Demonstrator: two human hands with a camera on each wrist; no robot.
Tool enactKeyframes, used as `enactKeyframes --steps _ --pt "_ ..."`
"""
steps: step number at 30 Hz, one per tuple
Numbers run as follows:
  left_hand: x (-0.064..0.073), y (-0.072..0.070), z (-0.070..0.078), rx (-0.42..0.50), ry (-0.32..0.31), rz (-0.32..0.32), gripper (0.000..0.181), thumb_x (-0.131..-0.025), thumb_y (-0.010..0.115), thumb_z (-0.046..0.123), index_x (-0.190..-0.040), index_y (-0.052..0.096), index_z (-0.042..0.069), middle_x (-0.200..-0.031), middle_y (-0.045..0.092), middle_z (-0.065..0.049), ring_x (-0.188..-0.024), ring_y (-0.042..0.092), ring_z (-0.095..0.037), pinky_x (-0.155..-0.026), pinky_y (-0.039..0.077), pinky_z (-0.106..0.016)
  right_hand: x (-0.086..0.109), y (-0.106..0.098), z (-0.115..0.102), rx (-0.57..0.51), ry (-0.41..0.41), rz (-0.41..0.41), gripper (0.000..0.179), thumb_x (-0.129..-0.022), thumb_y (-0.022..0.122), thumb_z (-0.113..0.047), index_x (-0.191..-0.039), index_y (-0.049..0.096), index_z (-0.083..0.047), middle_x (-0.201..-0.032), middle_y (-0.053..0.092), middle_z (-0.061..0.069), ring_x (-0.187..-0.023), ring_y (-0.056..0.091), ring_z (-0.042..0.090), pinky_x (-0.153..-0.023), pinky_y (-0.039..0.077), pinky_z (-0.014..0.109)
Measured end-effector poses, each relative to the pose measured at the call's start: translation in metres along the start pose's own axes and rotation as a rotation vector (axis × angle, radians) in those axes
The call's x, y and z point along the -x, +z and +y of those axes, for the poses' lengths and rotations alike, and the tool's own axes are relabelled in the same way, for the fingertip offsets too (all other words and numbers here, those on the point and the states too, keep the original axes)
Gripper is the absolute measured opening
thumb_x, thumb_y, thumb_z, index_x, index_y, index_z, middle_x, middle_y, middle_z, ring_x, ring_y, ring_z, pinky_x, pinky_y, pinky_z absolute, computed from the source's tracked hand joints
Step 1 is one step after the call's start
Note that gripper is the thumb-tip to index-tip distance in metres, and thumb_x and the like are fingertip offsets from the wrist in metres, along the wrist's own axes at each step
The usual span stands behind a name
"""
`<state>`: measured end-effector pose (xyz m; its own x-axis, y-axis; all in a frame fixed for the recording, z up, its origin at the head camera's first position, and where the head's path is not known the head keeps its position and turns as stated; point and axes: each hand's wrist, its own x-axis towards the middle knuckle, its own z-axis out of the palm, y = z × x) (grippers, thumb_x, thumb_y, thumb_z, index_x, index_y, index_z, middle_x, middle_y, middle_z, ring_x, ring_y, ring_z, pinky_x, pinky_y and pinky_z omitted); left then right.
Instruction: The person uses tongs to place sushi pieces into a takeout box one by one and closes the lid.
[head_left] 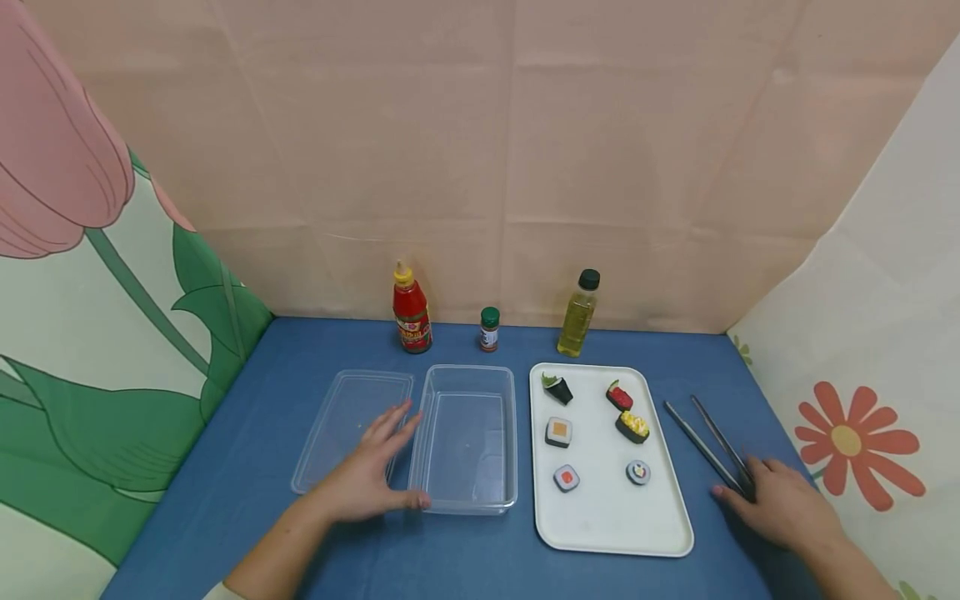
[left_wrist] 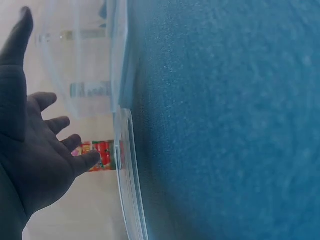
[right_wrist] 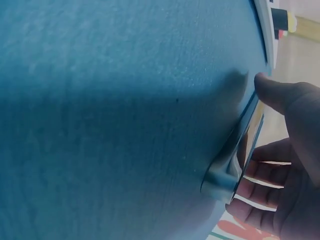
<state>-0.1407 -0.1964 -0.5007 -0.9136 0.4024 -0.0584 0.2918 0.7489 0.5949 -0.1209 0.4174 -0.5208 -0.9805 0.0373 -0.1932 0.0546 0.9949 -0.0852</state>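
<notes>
My left hand [head_left: 375, 479] is spread wide over the left edge of a clear plastic container [head_left: 465, 507], fingers extended and thumb apart, holding nothing. Beside that hand lies a clear lid [head_left: 315, 458], partly hidden by it. In the left wrist view the left palm [left_wrist: 42, 155] faces the container side. At the far right, my right hand [head_left: 783, 504] spans the rear end of metal tongs [head_left: 701, 446] that lie on the table. Its thumb is on one side and its loosely bent fingers [right_wrist: 260, 192] are at the other; the right wrist view shows a wide gap between them.
A white tray [head_left: 600, 517] bears several sushi pieces, including a roll [head_left: 638, 472] and a square piece [head_left: 558, 432]. Along the back wall stand a red sauce bottle [head_left: 412, 312], a small green-capped jar [head_left: 489, 329] and an oil bottle [head_left: 578, 317]. Blue cloth [head_left: 465, 558] covers the table.
</notes>
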Motion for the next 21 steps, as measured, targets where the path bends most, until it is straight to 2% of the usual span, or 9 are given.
enactKeyframes --steps 4,8,12,16,21 --pt "0.002 0.002 0.001 0.004 -0.006 0.001 0.118 -0.072 0.086 0.067 -0.166 0.027 0.025 -0.174 0.01 0.001 -0.157 0.009 -0.041 -0.108 0.03 -0.077 0.004 0.0 0.004 0.005 0.002 -0.016 0.107 -0.082 0.071 -0.075 -0.125 0.056 0.022 -0.11 0.058 0.041 -0.097 0.057 0.053 -0.083 0.052 0.067" --pt "0.002 0.003 0.001 0.011 -0.013 0.006 0.118 -0.072 0.086 0.067 -0.166 0.028 0.025 -0.174 0.011 0.002 -0.157 0.01 -0.039 -0.109 0.031 -0.076 0.006 0.002 0.008 0.005 -0.019 0.002 0.092 -0.084 0.076 -0.064 -0.118 0.059 0.02 -0.097 0.06 0.031 -0.086 0.058 0.042 -0.076 0.055 0.061" --pt "0.002 0.003 0.002 0.017 -0.014 0.008 0.118 -0.072 0.087 0.066 -0.166 0.028 0.025 -0.174 0.012 0.001 -0.157 0.01 -0.038 -0.109 0.032 -0.075 0.007 0.007 0.011 -0.003 -0.034 0.041 0.08 -0.086 0.08 -0.05 -0.115 0.059 0.021 -0.096 0.06 0.031 -0.087 0.06 0.046 -0.079 0.054 0.064" --pt "0.001 0.003 0.002 0.01 -0.022 0.002 0.119 -0.071 0.087 0.066 -0.166 0.028 0.025 -0.174 0.013 0.0 -0.157 0.01 -0.038 -0.108 0.033 -0.075 0.008 0.01 0.009 -0.025 -0.011 0.051 0.075 -0.087 0.081 -0.043 -0.116 0.058 0.022 -0.101 0.06 0.036 -0.093 0.059 0.052 -0.083 0.051 0.067" --pt "0.001 0.002 0.004 0.007 -0.031 -0.005 0.119 -0.071 0.086 0.068 -0.166 0.028 0.026 -0.174 0.013 0.001 -0.157 0.01 -0.038 -0.109 0.032 -0.075 0.01 0.01 0.005 -0.048 0.044 0.038 0.06 -0.091 0.079 -0.034 -0.111 0.059 0.019 -0.094 0.058 0.029 -0.084 0.057 0.043 -0.078 0.052 0.063"
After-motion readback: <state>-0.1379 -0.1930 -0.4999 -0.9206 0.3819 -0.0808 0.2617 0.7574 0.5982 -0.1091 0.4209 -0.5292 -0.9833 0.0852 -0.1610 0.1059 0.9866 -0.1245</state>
